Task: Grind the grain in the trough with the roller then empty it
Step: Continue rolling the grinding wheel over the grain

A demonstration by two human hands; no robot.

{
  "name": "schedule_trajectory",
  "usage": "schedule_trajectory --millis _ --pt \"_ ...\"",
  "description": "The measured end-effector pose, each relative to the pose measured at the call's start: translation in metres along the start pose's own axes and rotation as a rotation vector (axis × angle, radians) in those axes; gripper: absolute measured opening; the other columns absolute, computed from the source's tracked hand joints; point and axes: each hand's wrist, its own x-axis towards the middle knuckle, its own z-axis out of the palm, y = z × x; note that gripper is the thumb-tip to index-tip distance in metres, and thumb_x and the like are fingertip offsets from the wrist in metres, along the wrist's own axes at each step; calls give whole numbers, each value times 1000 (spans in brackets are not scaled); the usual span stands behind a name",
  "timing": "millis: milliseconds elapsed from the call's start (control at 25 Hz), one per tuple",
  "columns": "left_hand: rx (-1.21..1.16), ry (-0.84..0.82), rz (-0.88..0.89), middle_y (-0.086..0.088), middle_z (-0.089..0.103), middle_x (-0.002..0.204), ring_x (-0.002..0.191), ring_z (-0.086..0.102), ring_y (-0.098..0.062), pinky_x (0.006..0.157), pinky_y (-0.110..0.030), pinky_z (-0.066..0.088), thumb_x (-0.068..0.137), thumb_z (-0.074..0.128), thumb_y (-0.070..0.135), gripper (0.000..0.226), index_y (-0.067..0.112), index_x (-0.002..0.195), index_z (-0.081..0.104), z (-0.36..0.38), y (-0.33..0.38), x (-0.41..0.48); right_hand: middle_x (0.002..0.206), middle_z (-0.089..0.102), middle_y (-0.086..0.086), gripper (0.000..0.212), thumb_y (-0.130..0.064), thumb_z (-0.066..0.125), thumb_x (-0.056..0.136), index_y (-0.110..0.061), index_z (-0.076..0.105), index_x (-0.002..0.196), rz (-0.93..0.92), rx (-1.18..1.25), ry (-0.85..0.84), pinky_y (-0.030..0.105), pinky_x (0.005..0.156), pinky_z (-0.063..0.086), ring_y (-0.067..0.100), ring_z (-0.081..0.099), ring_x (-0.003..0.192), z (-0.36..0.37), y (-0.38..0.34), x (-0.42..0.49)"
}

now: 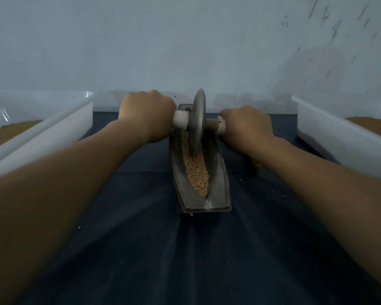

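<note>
Left grip (146, 116), right grip (246, 125) hold roller (197, 122) between them.

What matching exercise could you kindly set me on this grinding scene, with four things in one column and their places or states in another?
Column one:
1. grain
2. roller
3. left hand
4. right bin

Column two:
A. grips the roller's white end
B. stands upright on edge, towards the far end
C. holds a brown layer, at the scene's right side
D. lies loose along the groove of the trough

Pairs: 1-D, 2-B, 3-A, 4-C.
</note>
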Motion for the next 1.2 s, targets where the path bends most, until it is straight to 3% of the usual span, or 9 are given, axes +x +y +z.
schedule_trajectory --millis 120,280,480,560,640,760,880,1040,1200 --pt "-140 -32 60 3 59 80 67 55 -24 57 -33 39 83 59 35 7 34 89 62 1 -9 -45 65 54 -6 14 -31 65 80 -29 53 73 -162 -127 102 23 46 29 17 50 56 -19 5 -30" --pt "-135 139 85 10 40 60 47 37 -16 46 -23 25 74 55 39 5 36 77 58 -2 -13 -69 46 34 -13 30 -31 72 65 -33 42 60 -175 -216 197 14 43 17 6 32 39 -30 5 -53" --pt "-70 20 -71 -2 51 78 64 47 -25 57 -33 36 91 57 27 10 24 97 65 11 2 -16 85 57 3 4 -30 67 89 -28 63 91 3 -88 1 31 62 37 27 56 78 -13 -17 5" --pt "-99 -7 -91 -3 55 81 67 50 -25 60 -34 38 91 57 26 11 24 99 65 8 3 -11 96 63 7 6 -28 66 90 -26 66 96 24 -82 -51 32 66 39 31 60 86 -17 -19 13" --pt "-163 7 -54 3 50 76 63 47 -21 57 -32 36 88 59 29 3 30 90 61 7 -1 -35 81 61 3 10 -30 65 87 -29 57 81 -101 -136 3 28 56 35 26 55 70 -24 -11 -6" --pt "-284 -7 38 12 50 67 55 42 -12 50 -26 29 75 58 42 7 39 79 52 4 -15 -75 50 34 -8 24 -41 52 76 -34 36 58 -350 -161 274 16 45 19 12 31 39 -39 0 -41" --pt "-242 -24 4 9 51 69 56 46 -15 48 -25 26 77 58 41 7 37 81 53 6 -12 -73 55 37 -8 40 -29 68 73 -34 32 56 -282 -197 131 18 48 19 11 31 45 -38 -7 -29" --pt "-97 -41 -85 -2 53 78 61 49 -22 54 -32 37 89 58 30 14 23 99 65 8 2 -25 85 59 3 20 -26 65 87 -31 51 74 -119 -116 -109 32 62 42 28 54 77 -22 -11 13" --pt "-202 -107 5 0 58 85 73 57 -25 61 -35 42 85 62 34 15 29 99 64 6 -9 -26 75 52 -3 13 -35 72 82 -32 59 81 -196 -144 -138 29 55 38 20 53 68 -31 -4 6"
